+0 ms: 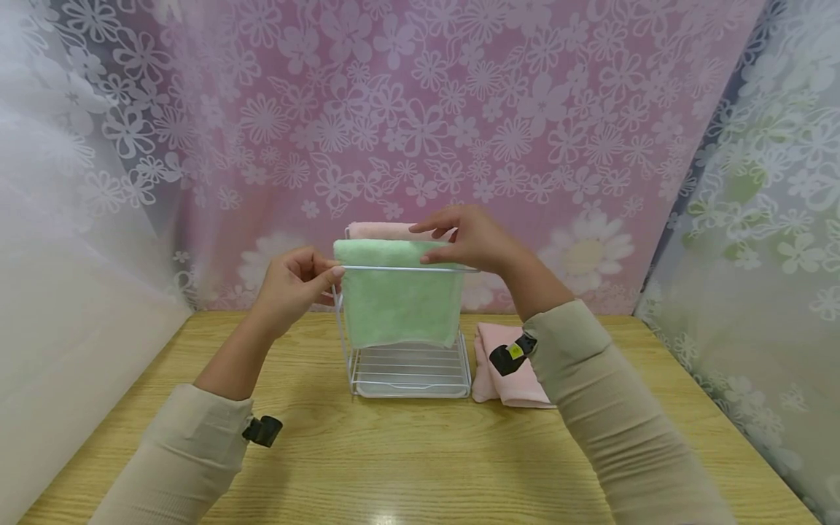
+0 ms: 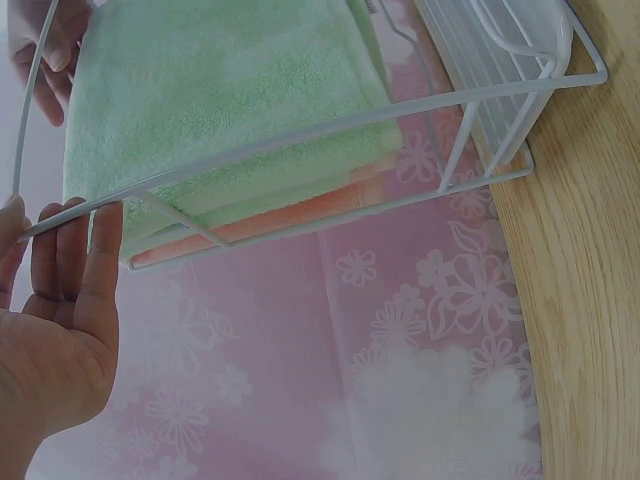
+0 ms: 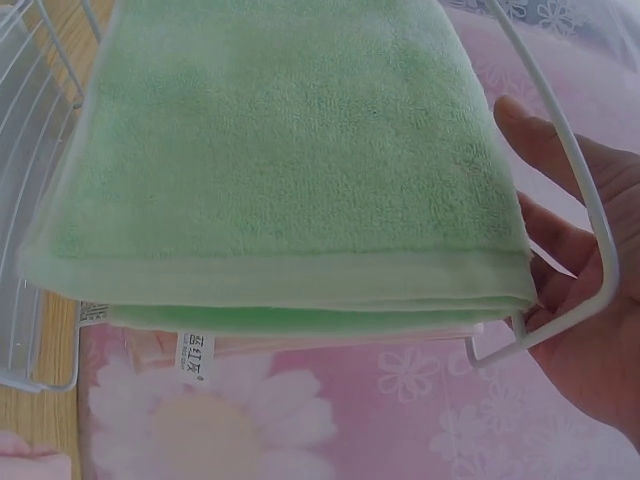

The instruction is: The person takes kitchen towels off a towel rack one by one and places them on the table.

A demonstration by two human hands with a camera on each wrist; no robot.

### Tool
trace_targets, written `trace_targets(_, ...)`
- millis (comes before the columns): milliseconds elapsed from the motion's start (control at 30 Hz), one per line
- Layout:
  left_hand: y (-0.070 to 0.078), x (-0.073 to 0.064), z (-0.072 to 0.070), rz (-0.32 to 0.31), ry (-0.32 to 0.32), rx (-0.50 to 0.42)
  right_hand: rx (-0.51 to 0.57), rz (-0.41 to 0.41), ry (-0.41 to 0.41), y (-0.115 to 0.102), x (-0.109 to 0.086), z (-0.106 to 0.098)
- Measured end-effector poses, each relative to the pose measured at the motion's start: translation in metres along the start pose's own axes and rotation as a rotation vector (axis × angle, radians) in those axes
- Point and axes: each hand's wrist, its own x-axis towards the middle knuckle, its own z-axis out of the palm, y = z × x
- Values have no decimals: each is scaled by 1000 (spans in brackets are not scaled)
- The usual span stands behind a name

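Observation:
A folded green towel (image 1: 402, 310) hangs over the top bar of a white wire rack (image 1: 348, 373), with a folded pink towel (image 1: 377, 230) hung behind it. My left hand (image 1: 289, 292) pinches the rack's upper left corner; in the left wrist view its thumb and fingers close on the white wire. At the right end of the green towel, my right hand (image 1: 475, 240) hovers with thumb and fingers apart. In the right wrist view, that hand (image 3: 590, 290) is beside the towel's edge, by the rack's rounded corner, its inner fingers partly hidden.
Another folded pink towel (image 1: 512, 383) lies on the wooden table (image 1: 420, 459), right of the rack and partly behind the right wrist camera. A shallow white tray (image 1: 407, 368) forms the rack's base. Flower-patterned curtains (image 1: 420, 109) hang behind and at the sides.

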Motion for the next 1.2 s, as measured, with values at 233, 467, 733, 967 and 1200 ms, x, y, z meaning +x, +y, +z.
trace_targets(233,0,0,0,2,1,6,5,51,-29,-4,7,4)
trace_targets(467,0,0,0,7,1,8,-15,55,-73,-8,14,7)
trace_targets(733,0,0,0,2,3,-3,-13,87,-93,-11,17,10)
trace_targets(967,0,0,1,2,3,-9,23,100,-58,-9,17,11)
trace_targets(1200,0,0,0,6,2,-10,24,125,-14,-8,17,12)
